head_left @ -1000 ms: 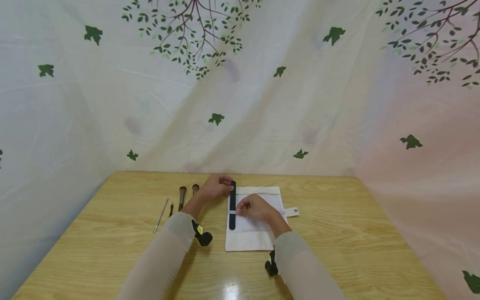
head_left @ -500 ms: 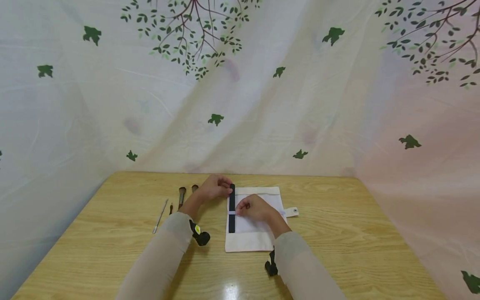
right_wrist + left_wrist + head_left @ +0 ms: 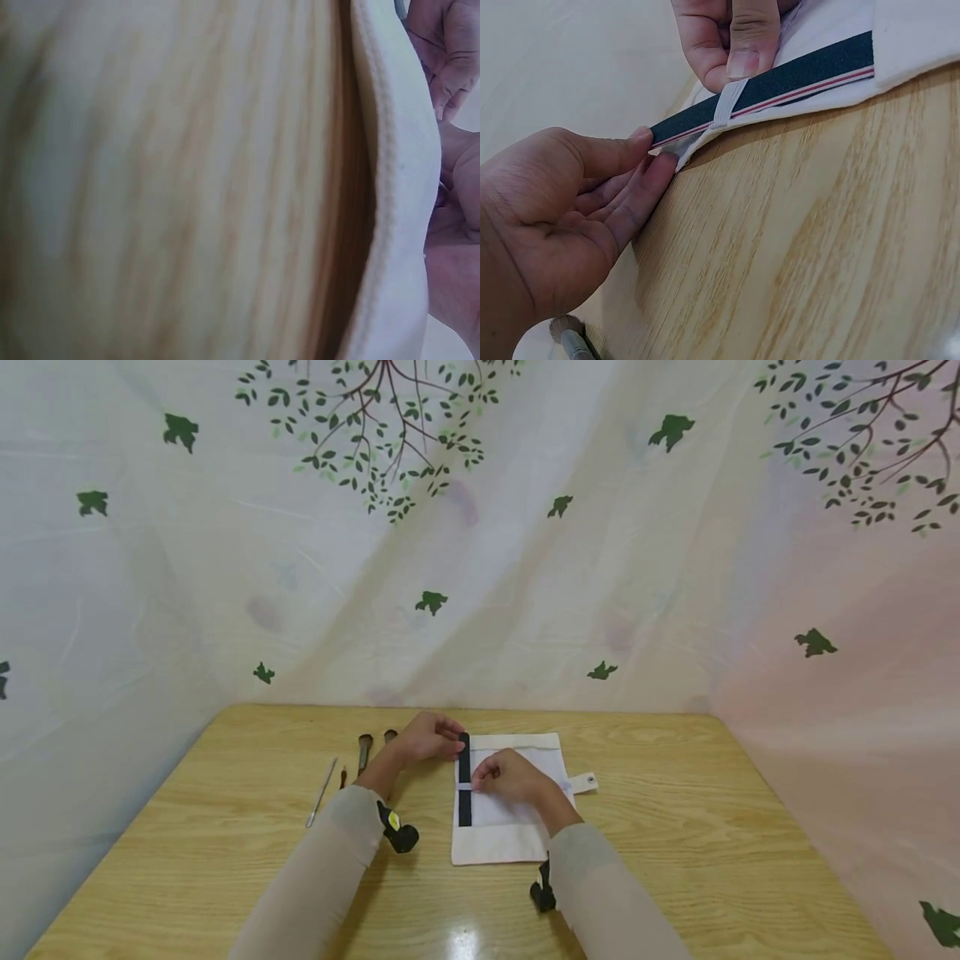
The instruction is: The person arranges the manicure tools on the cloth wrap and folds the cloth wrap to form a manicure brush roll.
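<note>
A black nail file with a pink-striped edge lies along the left side of an open white fabric roll pouch. It passes beneath a white elastic band, and its near end is hidden under the pouch's folded pocket. My left hand pinches the file's far end between thumb and fingers. My right hand is at the elastic beside the file, thumb and fingertips pinching the band. In the right wrist view the pouch's stitched edge covers part of the hands.
Left of the pouch on the wooden table lie two makeup brushes, a small brown-handled tool and a thin silvery stick. A snap strap sticks out at the pouch's right. A printed curtain hangs behind the table.
My left hand has slid the nail file toward me through the elastic, and its rounded near end has gone under the pocket fold. The right hand has stayed in place.
</note>
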`<control>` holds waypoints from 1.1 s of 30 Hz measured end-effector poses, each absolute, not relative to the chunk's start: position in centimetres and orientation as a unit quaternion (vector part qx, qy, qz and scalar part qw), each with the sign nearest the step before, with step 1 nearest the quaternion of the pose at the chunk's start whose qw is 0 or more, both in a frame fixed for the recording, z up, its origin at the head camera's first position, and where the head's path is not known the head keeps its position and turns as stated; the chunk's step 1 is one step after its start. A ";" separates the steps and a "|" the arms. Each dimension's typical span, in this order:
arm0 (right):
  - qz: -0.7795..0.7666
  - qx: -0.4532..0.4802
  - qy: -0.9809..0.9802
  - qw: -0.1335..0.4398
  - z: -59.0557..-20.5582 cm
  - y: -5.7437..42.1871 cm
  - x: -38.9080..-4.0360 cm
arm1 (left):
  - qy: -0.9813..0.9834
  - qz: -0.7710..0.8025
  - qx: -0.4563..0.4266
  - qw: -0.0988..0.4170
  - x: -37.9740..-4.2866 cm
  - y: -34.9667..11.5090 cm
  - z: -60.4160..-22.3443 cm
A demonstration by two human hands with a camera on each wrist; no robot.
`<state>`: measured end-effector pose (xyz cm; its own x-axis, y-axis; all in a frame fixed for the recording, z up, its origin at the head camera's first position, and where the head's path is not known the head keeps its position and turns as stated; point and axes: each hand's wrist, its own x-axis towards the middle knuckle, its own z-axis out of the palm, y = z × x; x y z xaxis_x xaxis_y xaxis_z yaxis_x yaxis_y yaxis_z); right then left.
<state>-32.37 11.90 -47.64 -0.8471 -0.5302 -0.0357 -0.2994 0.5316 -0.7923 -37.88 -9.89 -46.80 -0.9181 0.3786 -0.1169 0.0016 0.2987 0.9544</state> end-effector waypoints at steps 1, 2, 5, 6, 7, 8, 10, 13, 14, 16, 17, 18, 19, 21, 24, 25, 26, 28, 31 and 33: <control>-0.419 -0.243 0.864 0.136 -47.6 11.9 -32.4 | 0.791 0.577 0.124 0.162 -37.9 -9.9 -46.8; -0.417 -0.246 0.864 0.135 -47.6 12.0 -32.4 | 0.793 0.573 0.128 0.162 -37.9 -9.9 -46.7; -0.413 -0.252 0.865 0.132 -47.6 12.1 -32.5 | 0.803 0.558 0.140 0.158 -37.9 -9.9 -46.7; -0.412 -0.252 0.866 0.132 -47.5 12.1 -32.5 | 0.809 0.549 0.145 0.154 -37.9 -9.9 -46.7; -0.412 -0.251 0.866 0.132 -47.5 12.1 -32.5 | 0.815 0.539 0.151 0.150 -37.9 -9.9 -46.7; -0.412 -0.251 0.866 0.132 -47.4 12.1 -32.4 | 0.820 0.531 0.156 0.146 -37.9 -9.9 -46.7; -0.416 -0.250 0.865 0.132 -47.4 12.2 -32.4 | 0.829 0.517 0.164 0.138 -38.0 -9.9 -46.7; -0.422 -0.257 0.859 0.132 -47.3 12.2 -32.3 | 0.832 0.512 0.164 0.137 -37.8 -10.0 -46.6; -0.424 -0.259 0.858 0.134 -47.3 12.2 -32.3 | 0.832 0.513 0.162 0.139 -37.7 -10.1 -46.6; -0.425 -0.259 0.857 0.136 -47.3 12.2 -32.3 | 0.831 0.514 0.155 0.144 -37.6 -10.1 -46.6; -0.425 -0.257 0.857 0.137 -47.3 12.2 -32.3 | 0.832 0.513 0.154 0.146 -37.5 -10.2 -46.6; -0.425 -0.255 0.858 0.139 -47.3 12.1 -32.3 | 0.835 0.509 0.152 0.147 -37.5 -10.2 -46.6; -0.425 -0.251 0.858 0.141 -47.3 12.1 -32.3 | 0.835 0.508 0.153 0.148 -37.4 -10.2 -46.5; -0.425 -0.249 0.859 0.142 -47.3 12.1 -32.3 | 0.838 0.502 0.154 0.150 -37.4 -10.3 -46.5; -0.429 -0.247 0.857 0.147 -47.3 12.0 -32.3 | 0.843 0.491 0.160 0.150 -37.4 -10.3 -46.5; -0.429 -0.245 0.857 0.147 -47.3 12.0 -32.4 | 0.844 0.488 0.164 0.150 -37.4 -10.4 -46.5; -0.430 -0.244 0.856 0.148 -47.4 12.0 -32.4 | 0.846 0.484 0.166 0.150 -37.3 -10.4 -46.5; -0.432 -0.242 0.856 0.149 -47.4 12.1 -32.4 | 0.850 0.476 0.173 0.147 -37.3 -10.4 -46.6; -0.428 -0.241 0.858 0.147 -47.6 12.1 -32.5 | 0.853 0.469 0.180 0.142 -37.3 -10.3 -46.8; -0.427 -0.242 0.859 0.146 -47.6 12.2 -32.5 | 0.858 0.460 0.187 0.129 -37.2 -10.2 -47.0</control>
<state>-32.47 12.16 -47.63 -0.8400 -0.5408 -0.0440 -0.2918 0.5187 -0.8036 -37.24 -10.22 -46.97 -0.8967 0.4398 -0.0500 0.2021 0.5073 0.8377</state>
